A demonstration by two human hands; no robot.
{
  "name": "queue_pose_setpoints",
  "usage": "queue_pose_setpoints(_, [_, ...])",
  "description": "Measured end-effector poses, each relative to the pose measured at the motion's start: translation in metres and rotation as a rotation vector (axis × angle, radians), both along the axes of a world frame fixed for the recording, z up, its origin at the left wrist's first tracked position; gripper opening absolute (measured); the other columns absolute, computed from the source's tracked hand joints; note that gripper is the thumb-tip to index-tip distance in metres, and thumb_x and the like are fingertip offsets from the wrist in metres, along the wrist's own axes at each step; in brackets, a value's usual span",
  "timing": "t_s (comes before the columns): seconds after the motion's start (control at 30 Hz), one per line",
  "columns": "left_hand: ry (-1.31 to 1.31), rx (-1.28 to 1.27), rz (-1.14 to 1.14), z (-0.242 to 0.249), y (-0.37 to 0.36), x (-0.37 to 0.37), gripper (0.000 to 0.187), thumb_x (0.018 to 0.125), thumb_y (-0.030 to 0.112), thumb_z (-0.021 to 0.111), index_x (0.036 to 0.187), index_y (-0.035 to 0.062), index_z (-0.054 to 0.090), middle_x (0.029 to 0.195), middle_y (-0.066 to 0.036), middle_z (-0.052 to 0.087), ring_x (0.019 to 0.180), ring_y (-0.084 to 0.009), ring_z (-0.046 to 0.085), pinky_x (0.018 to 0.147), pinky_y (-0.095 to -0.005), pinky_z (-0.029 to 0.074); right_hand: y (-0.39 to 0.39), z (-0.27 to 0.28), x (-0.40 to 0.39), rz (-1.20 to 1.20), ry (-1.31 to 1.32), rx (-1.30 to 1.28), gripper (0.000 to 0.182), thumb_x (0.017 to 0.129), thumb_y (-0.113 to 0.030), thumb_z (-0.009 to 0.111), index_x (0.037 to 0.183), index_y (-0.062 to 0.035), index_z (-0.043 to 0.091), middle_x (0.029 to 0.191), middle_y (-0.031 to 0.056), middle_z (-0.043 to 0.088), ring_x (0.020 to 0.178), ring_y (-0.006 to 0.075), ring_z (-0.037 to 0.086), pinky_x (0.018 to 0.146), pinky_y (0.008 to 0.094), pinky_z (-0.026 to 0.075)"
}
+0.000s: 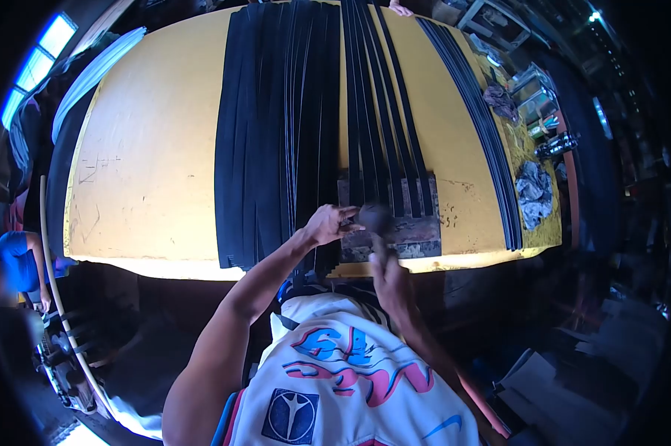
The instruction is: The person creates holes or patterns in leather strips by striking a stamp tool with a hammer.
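Observation:
Long black strips [257,134] lie side by side across the yellow table [157,149]. More separate strips [391,134] run down onto a dark, worn board [413,234] near the table's front edge. My left hand [329,224] is at the board's left side, its fingers bent round something I cannot make out. My right hand [389,271] is closed round the handle of a mallet; the blurred dark mallet head [376,218] hangs over the board, just right of my left fingers.
A bundle of thin dark strips [477,111] lies along the table's right side. Crumpled plastic [534,195] and a bottle [557,145] are at the right edge. Another person's hand [401,8] touches the far edge. A person in blue [20,260] is at far left.

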State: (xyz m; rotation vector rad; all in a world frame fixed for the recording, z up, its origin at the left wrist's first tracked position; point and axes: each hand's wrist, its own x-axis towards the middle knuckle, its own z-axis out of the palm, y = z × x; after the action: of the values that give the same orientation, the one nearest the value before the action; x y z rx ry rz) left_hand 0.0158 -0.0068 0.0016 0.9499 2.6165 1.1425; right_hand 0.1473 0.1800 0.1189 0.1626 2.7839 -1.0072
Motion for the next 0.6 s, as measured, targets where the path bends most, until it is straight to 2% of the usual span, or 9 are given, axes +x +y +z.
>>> queue_pose_setpoints(0.07, [-0.008, 0.084, -0.014, -0.005, 0.001, 0.021, 0.048, 0.084, 0.042, 0.070, 0.119, 0.0102, 0.064, 0.101, -0.016, 0.071, 0.081, -0.0349, 0.070, 0.075, -0.0411, 0.058, 0.009, -0.028, 0.016, -0.041, 0.010, 0.039, 0.040, 0.097, -0.040, 0.056, 0.090, -0.0005, 0.054, 0.067, 0.0255, 0.056, 0.063, 0.0449, 0.059, 0.054, 0.0482, 0.044])
queue_pose_setpoints(0.13, [0.041, 0.138, 0.004, 0.005, 0.001, 0.008, 0.039, 0.086, 0.035, 0.070, 0.114, 0.0091, 0.066, 0.099, -0.017, 0.071, 0.089, -0.0332, 0.070, 0.078, -0.0412, 0.057, 0.015, -0.016, 0.012, -0.125, -0.031, -0.142, 0.043, 0.096, -0.042, 0.057, 0.088, 0.0008, 0.053, 0.065, 0.0255, 0.054, 0.062, 0.0462, 0.058, 0.054, 0.0482, 0.044])
queue_pose_setpoints(0.2, [-0.110, 0.148, 0.040, 0.017, 0.008, 0.018, 0.035, 0.086, 0.033, 0.071, 0.110, 0.0073, 0.068, 0.091, -0.015, 0.071, 0.078, -0.0305, 0.070, 0.072, -0.0378, 0.056, 0.041, -0.030, 0.023, -0.145, -0.090, -0.053, 0.046, 0.095, -0.045, 0.057, 0.091, 0.0001, 0.052, 0.065, 0.0246, 0.055, 0.060, 0.0446, 0.058, 0.051, 0.0470, 0.043])
queue_pose_setpoints(0.23, [-0.326, 0.082, 0.032, 0.040, 0.010, 0.018, 0.037, 0.088, 0.035, 0.071, 0.109, 0.0044, 0.068, 0.080, -0.012, 0.070, 0.063, -0.0225, 0.062, 0.062, -0.0351, 0.051, 0.045, -0.021, 0.009, -0.209, -0.160, -0.114, 0.047, 0.095, -0.046, 0.056, 0.090, -0.0001, 0.052, 0.065, 0.0247, 0.056, 0.059, 0.0442, 0.059, 0.051, 0.0469, 0.044])
queue_pose_setpoints(0.27, [-0.616, 0.266, 0.020, 0.016, 0.014, 0.023, 0.034, 0.088, 0.035, 0.073, 0.102, 0.0044, 0.069, 0.072, -0.002, 0.067, 0.064, -0.0131, 0.055, 0.063, -0.0340, 0.049, 0.049, -0.011, 0.009, -0.278, -0.261, -0.173, 0.048, 0.095, -0.048, 0.056, 0.090, -0.0003, 0.051, 0.066, 0.0248, 0.057, 0.058, 0.0439, 0.059, 0.051, 0.0469, 0.044])
queue_pose_setpoints(0.33, [-0.811, 0.287, -0.043, 0.046, 0.021, 0.025, 0.031, 0.088, 0.033, 0.073, 0.102, 0.0052, 0.069, 0.080, 0.001, 0.069, 0.074, -0.0107, 0.059, 0.071, -0.0327, 0.052, 0.070, -0.035, 0.005, -0.195, -0.239, -0.113, 0.051, 0.096, -0.051, 0.051, 0.096, -0.0008, 0.051, 0.071, 0.0252, 0.062, 0.065, 0.0417, 0.066, 0.056, 0.0480, 0.048])
queue_pose_setpoints(0.4, [-0.556, 0.494, 0.008, 0.019, 0.038, 0.016, 0.030, 0.089, 0.030, 0.073, 0.104, 0.0049, 0.068, 0.089, -0.002, 0.070, 0.084, -0.0129, 0.064, 0.082, -0.0321, 0.054, 0.083, -0.053, 0.002, -0.190, -0.340, -0.113, 0.057, 0.094, -0.055, 0.052, 0.101, 0.0015, 0.049, 0.064, 0.0164, 0.059, 0.050, 0.0275, 0.064, 0.047, 0.0379, 0.050])
queue_pose_setpoints(0.53, [-0.504, 0.387, 0.031, 0.014, 0.050, -0.027, 0.030, 0.090, 0.029, 0.071, 0.106, 0.0040, 0.068, 0.095, -0.005, 0.070, 0.095, -0.0151, 0.066, 0.092, -0.0345, 0.053, 0.091, -0.091, 0.013, -0.114, -0.265, -0.075, 0.057, 0.094, -0.055, 0.051, 0.099, 0.0017, 0.048, 0.063, 0.0184, 0.058, 0.049, 0.0295, 0.064, 0.047, 0.0396, 0.052])
queue_pose_setpoints(0.6, [-0.558, 0.346, 0.029, 0.012, 0.052, -0.035, 0.031, 0.090, 0.030, 0.071, 0.105, 0.0044, 0.068, 0.097, -0.006, 0.070, 0.096, -0.0168, 0.067, 0.093, -0.0356, 0.053, 0.092, -0.083, 0.013, -0.131, -0.341, -0.121, 0.050, 0.096, -0.052, 0.049, 0.097, -0.0018, 0.049, 0.084, 0.0332, 0.062, 0.083, 0.0531, 0.061, 0.068, 0.0568, 0.050])
